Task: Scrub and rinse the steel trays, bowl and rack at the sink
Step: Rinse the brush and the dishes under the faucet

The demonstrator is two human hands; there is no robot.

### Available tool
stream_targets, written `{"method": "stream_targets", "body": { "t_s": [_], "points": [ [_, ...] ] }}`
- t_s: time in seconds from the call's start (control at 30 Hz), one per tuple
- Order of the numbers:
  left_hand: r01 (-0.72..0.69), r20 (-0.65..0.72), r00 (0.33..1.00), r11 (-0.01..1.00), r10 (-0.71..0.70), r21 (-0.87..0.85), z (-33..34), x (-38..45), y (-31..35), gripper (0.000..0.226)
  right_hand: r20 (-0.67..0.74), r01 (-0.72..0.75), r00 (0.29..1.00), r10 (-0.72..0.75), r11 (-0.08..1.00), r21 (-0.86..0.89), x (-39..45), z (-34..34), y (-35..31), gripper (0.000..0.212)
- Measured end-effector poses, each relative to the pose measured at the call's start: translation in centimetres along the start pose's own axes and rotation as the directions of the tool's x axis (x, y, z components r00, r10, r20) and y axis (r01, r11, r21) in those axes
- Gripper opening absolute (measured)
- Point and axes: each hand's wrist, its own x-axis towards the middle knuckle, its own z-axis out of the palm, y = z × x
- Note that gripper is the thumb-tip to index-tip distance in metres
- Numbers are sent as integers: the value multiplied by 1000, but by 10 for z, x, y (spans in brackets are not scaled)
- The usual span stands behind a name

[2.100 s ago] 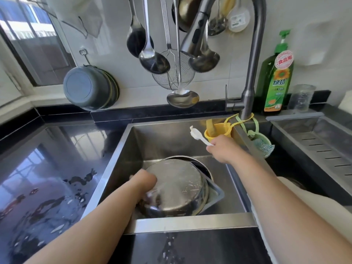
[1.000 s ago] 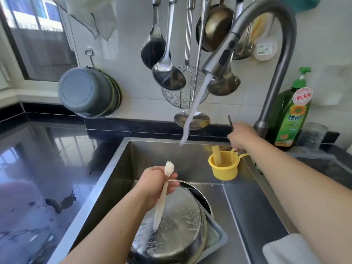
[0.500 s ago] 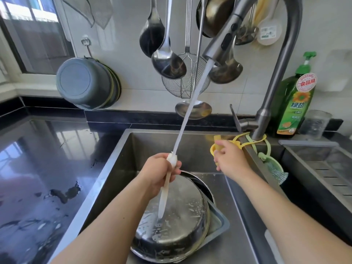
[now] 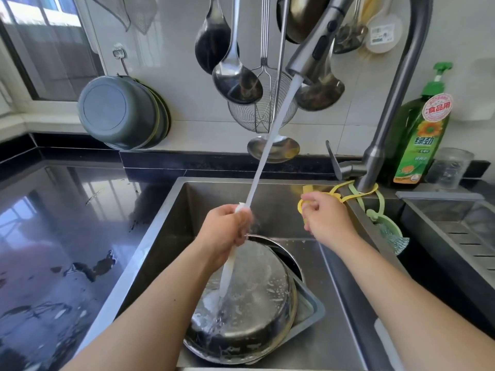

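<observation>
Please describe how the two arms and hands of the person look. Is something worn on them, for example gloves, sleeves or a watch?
Both forearms are bare from the bottom edge of the picture up to the hands; no sleeves show. The left hand and the right hand wear no gloves. No watch, bracelet or ring can be seen. The left hand is wet from the running water.

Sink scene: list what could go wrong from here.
1. The water stream hits the left hand and the white brush, so spray may reach the already wet counter.
2. The upturned steel bowl lies tilted on a tray; runoff could make it slide.
3. The right hand is free, so nothing steadies the bowl.
</observation>
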Motion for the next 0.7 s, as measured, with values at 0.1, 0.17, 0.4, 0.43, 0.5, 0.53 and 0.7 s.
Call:
{"method": "stream_targets", "body": {
  "t_s": [0.1,0.17,0.4,0.43,0.5,0.53,0.7],
  "points": [
    [6,3,1000,997,-6,76,2,2,1,27,-204,207,960,-193,977,49,0,-26,-38,26],
    [51,2,999,998,-51,23,5,3,2,32,-306,305,921,-241,934,184,7,-55,-84,25],
    [166,121,981,981,-154,-98,6,-1,3,14,-244,271,957,-158,790,550,58,-101,-183,36],
    [191,126,977,973,-174,-132,6,-1,4,13,-275,298,946,-171,791,534,58,-101,-186,31],
    [211,107,975,961,-194,-178,6,2,4,12,-305,317,936,-176,799,511,56,-100,-188,21],
    [211,97,976,958,-196,-192,6,3,4,13,-294,314,938,-182,804,505,51,-98,-186,18],
    [231,93,972,948,-216,-217,9,-1,5,19,-106,175,983,-147,923,343,10,-69,-142,13]
  ]
}}
